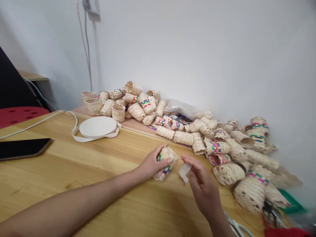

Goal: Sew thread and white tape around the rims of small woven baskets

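Woven tubes (pixel 181 138) lay heaped across your wooden table (pixel 74 164). Your left hand (pixel 153 163) curled around a colour-banded woven tube (pixel 166 163), just beside your right hand (pixel 202 186), which pinched a small white strip (pixel 184 172).

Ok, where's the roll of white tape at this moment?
In the head view, the roll of white tape lies flat on the wooden table, beside the woven cylinders and beyond the left hand.

No readable text is showing. The white slip (pixel 184 172) in the right hand (pixel 202 187) is bearing no legible marks; the woven basket (pixel 167 157) is carrying only coloured squares.
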{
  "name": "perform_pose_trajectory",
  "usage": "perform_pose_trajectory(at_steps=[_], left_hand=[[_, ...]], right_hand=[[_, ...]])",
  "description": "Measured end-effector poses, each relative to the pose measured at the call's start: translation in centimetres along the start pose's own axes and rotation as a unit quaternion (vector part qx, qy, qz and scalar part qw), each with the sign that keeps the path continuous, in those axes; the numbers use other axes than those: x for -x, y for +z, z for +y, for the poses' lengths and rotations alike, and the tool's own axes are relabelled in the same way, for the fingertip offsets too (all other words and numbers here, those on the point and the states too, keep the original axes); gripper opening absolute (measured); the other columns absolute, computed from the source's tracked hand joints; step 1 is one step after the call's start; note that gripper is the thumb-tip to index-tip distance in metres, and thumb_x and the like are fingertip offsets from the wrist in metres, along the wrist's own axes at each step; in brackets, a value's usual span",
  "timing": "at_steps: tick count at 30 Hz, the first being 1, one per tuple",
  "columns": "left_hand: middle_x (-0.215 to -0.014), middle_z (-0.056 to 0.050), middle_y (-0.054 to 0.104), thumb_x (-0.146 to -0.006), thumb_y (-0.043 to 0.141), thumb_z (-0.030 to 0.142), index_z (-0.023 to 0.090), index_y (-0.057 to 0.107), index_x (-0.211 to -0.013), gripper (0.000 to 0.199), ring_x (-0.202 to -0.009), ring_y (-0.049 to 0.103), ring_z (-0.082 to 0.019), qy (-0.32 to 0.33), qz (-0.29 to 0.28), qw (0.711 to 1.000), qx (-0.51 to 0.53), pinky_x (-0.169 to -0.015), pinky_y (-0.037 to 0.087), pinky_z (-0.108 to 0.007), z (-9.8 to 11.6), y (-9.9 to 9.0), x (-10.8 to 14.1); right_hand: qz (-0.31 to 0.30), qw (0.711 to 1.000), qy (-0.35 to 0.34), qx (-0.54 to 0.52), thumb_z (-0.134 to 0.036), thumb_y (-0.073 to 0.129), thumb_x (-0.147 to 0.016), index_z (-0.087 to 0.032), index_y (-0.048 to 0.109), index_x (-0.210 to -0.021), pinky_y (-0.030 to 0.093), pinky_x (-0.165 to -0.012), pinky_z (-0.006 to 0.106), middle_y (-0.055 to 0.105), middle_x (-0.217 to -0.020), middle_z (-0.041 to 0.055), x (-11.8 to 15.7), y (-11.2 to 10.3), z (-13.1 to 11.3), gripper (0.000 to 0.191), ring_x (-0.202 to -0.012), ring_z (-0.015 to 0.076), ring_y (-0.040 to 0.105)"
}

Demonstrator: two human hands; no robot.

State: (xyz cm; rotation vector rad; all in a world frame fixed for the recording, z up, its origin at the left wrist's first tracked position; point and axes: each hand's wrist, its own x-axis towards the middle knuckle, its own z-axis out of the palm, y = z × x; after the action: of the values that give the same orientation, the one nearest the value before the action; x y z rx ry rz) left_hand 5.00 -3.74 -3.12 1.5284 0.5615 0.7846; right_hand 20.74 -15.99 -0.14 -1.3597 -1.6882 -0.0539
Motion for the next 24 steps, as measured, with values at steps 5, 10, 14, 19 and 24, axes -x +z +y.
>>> perform_pose_trajectory(at_steps=[5,10,14,19,24], left_hand=[[-0.121,-0.012,0.058,-0.074,0.069,0.049,0.015,0.040,-0.139,0.079,-0.105,0.057,-0.026,0.003,0.008,1.000,0.003,-0.087,0.048,-0.034,0.1,-0.1,0.0],[-0.123,-0.012,0.057,-0.074,0.069,0.049,0.016,0.037,-0.140,0.080,-0.102,0.058,-0.025,-0.009,-0.007,0.999,0.030,-0.080,0.051,-0.032,0.1,0.0,0.0],[-0.123,-0.011,0.058,-0.070,0.073,0.045,0.014,0.041,-0.138,0.081,-0.113,0.053,-0.027,0.020,-0.006,1.000,0.020,-0.093,0.045,-0.034,0.1,0.0,0.0],[-0.127,-0.012,0.056,-0.063,0.079,0.042,0.014,0.041,-0.139,0.089,-0.117,0.051,-0.030,0.027,-0.013,0.999,0.021,-0.098,0.042,-0.037,-0.2,0.1,0.0],[-0.128,-0.012,0.056,-0.059,0.082,0.034,0.016,0.040,-0.139,0.092,-0.116,0.052,-0.030,0.020,-0.032,0.997,0.065,-0.097,0.042,-0.036,-0.4,0.2,0.0]], right_hand=[[0.002,0.999,-0.030,0.036,-0.013,0.049,-0.089,-0.025,0.065,-0.105,0.054,-0.088,0.031,0.071,-0.105,0.0037,-0.1,-0.1,0.1,0.026,-0.100,0.0175,0.066],[-0.015,0.999,0.027,0.031,-0.023,0.053,-0.090,-0.026,0.070,-0.095,0.056,-0.070,0.028,0.074,-0.091,0.0030,0.2,-0.1,0.5,0.018,-0.083,0.0190,0.070],[-0.040,0.997,0.060,0.009,-0.029,0.050,-0.093,-0.025,0.070,-0.096,0.051,-0.059,0.025,0.069,-0.069,0.0004,0.3,0.1,0.1,0.021,-0.062,0.0160,0.066],[-0.053,0.996,0.053,0.043,-0.033,0.049,-0.094,-0.023,0.068,-0.085,0.045,-0.056,0.023,0.066,-0.063,-0.0008,0.2,0.3,-0.7,0.023,-0.056,0.0138,0.061],[-0.047,0.995,0.054,0.072,-0.035,0.050,-0.093,-0.022,0.066,-0.076,0.040,-0.053,0.023,0.064,-0.060,-0.0006,0.1,0.2,-0.8,0.027,-0.051,0.0126,0.056]])
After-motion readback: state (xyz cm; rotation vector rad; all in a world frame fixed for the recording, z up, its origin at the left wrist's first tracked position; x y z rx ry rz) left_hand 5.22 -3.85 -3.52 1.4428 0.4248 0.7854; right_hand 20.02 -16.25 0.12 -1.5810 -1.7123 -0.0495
